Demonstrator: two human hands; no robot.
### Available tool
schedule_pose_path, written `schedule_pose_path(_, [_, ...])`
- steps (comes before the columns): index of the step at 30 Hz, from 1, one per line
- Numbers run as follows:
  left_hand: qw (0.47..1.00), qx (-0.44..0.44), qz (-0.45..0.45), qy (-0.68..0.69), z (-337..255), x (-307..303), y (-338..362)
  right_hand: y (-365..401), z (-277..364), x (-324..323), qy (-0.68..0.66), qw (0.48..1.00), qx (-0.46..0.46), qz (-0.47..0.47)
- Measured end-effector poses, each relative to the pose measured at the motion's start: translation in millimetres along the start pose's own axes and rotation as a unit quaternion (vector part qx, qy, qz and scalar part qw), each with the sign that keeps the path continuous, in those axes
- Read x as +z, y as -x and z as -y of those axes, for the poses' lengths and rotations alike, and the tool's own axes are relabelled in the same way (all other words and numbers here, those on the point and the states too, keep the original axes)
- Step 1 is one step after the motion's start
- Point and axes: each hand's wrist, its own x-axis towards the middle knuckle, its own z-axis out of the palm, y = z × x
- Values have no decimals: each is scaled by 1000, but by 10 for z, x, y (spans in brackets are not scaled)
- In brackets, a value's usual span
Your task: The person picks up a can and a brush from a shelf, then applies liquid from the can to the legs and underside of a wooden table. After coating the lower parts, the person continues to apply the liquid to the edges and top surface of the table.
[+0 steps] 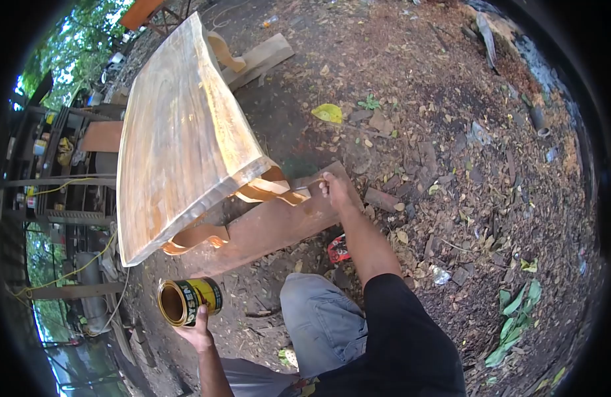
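My left hand [198, 331] grips an open tin can [201, 295] with a yellow, black and green label; the can is tilted and its inside looks brown. My right hand [337, 190] is closed around what looks like a thin paintbrush handle, pointing left beside a curved leg [269, 186] of the wooden table. The brush end is hard to make out. The table's live-edge slab top [180, 119] stands to the left, pale with brown grain. Another curved, orange-brown leg [196, 237] shows under its near end, above a wide plank [266, 231] on the ground.
Another board [262, 61] lies under the far legs. A red and black packet [338, 249] sits by my knee. Dry leaves and wood scraps litter the dirt at right, with a leafy green sprig [515, 324]. Shelves [67, 159] with containers stand at left.
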Motion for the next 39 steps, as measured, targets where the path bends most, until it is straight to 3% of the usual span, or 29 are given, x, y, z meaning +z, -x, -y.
schedule_pose_path(2, [1000,-7,-4,4,18,2,18,72,147,-76,148,988,-44,-27])
schedule_pose_path(5, [1000,5,-2,3,38,-18,24,-45,217,-148,195,978,-56,-47])
schedule_pose_path(8, [1000,-8,-14,11,10,-9,50,-202,229,-180,374,898,-214,-90])
schedule_pose_path(11, [1000,18,-14,6,1,-2,60,-54,321,22,437,851,-275,-94])
schedule_pose_path(14, [1000,13,-18,9,16,-20,67,71,447,280,519,815,-243,-91])
schedule_pose_path(17, [1000,20,-20,8,64,-68,75,662,934,587,416,886,-202,-39])
schedule_pose_path(20, [1000,9,-24,17,94,-96,99,655,1120,752,331,912,-243,22])
schedule_pose_path(23, [999,10,-36,23,91,-99,113,647,1250,1036,368,844,-391,6])
schedule_pose_path(28, [999,8,-37,20,93,-107,122,1136,1796,1465,306,836,-454,39])
schedule_pose_path(31, [1000,-1,-20,16,120,-149,109,1305,1934,1631,227,879,-414,65])
schedule_pose_path(32, [1000,-4,-12,14,119,-156,111,1170,1894,1663,211,864,-454,58])
schedule_pose_path(35, [999,4,-26,29,49,-101,120,1055,1963,1577,2,961,-254,110])
schedule_pose_path(39, [998,1,-43,39,123,-156,139,930,1556,1456,-132,970,-149,141])
